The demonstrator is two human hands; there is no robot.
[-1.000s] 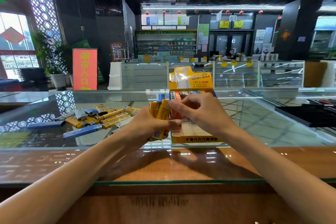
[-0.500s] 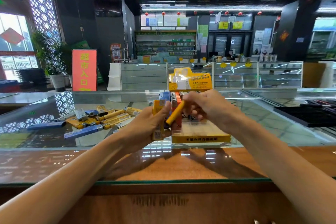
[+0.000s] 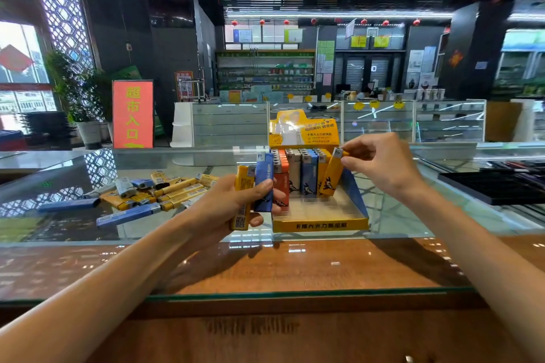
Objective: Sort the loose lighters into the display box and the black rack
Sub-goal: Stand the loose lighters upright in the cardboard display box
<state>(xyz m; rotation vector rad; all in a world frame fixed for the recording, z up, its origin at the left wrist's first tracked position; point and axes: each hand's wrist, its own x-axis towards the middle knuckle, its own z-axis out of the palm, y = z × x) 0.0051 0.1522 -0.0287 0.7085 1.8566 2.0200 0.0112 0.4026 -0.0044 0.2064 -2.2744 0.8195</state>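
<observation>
A yellow display box (image 3: 320, 225) stands on the glass counter, with a back row of orange, white, blue and yellow lighters upright in it. My right hand (image 3: 380, 165) pinches the top of a yellow lighter (image 3: 331, 175), tilted, at the right end of that row. My left hand (image 3: 233, 206) grips a small bunch of lighters (image 3: 256, 186), a yellow and a blue one showing, just left of the box. A pile of loose yellow and blue lighters (image 3: 153, 193) lies further left. The black rack (image 3: 495, 187) sits at the right.
The glass counter top (image 3: 398, 215) runs into a wooden ledge (image 3: 295, 268) nearest me. The front rows of the box's slotted tray show no lighters. Shop counters and shelves stand far behind.
My right hand drew one yellow lighter out of the left hand's bunch and carried it right, over to the right end of the box's back row. The left hand stayed put.
</observation>
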